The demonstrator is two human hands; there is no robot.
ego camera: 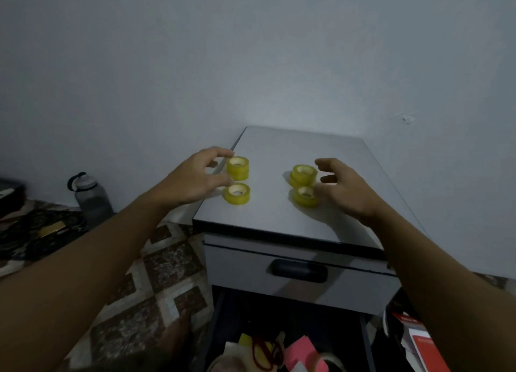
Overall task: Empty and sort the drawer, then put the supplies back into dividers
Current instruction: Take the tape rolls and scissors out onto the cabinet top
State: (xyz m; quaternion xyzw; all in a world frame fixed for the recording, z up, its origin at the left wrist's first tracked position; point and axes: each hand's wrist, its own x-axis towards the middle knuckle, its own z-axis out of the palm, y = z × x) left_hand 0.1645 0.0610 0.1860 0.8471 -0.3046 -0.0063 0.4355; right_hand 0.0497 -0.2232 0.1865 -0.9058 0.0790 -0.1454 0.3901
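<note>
Left grip: the left hand (195, 176) is loosely curled, its fingertips right against two stacks of yellow translucent tape rolls, the far left stack (238, 168) and the near left stack (237, 193). It looks clamped on neither.
Right grip: the right hand (343, 187) is spread and half-curled, holding nothing, just beside the near right stack (305, 196). The far right stack (303, 174) sits behind that.
Surface: all four stacks stand on the flat grey cabinet top (307, 148), in two pairs set apart.
Open lower drawer (217, 316): a pink paper pad (304, 352) and other blurred supplies are inside.
Progress: early. The tape is out and grouped. The rest needs emptying, sorting and returning, and no dividers are in sight.
</note>
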